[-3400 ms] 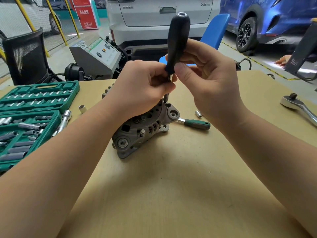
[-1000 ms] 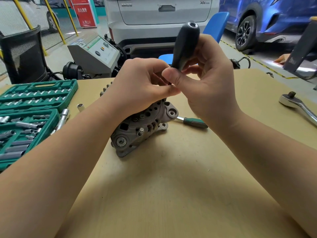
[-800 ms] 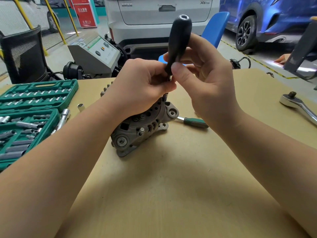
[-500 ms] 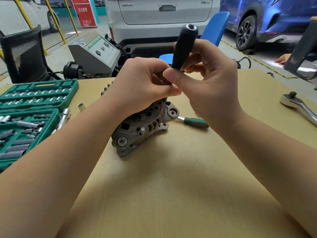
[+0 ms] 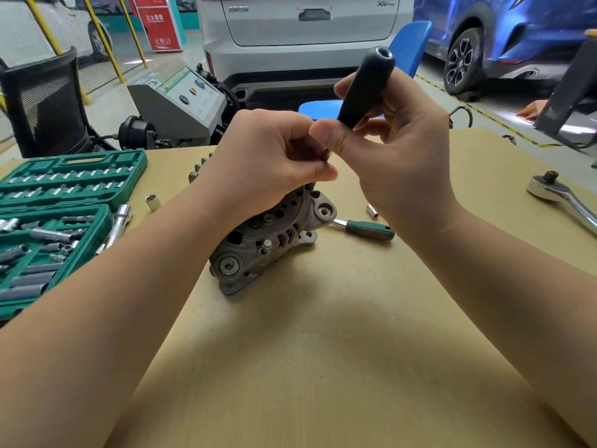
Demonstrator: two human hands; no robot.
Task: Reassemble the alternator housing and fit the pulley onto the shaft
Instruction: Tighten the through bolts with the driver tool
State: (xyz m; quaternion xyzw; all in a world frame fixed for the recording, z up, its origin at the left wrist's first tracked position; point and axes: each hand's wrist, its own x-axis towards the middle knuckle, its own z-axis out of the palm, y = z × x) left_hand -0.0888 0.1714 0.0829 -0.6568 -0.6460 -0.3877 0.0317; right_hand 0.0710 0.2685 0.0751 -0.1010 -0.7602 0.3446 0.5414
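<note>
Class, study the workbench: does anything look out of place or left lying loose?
Yes. Two sockets lie loose on the bench instead of in the green socket case: one beside the case, one right of the alternator. An extension bar rests askew across the case's edge.

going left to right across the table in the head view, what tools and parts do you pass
green socket case → loose socket → alternator, with the left hand above it → black driver handle gripped by the right hand → green-handled tool → chrome ratchet
</note>
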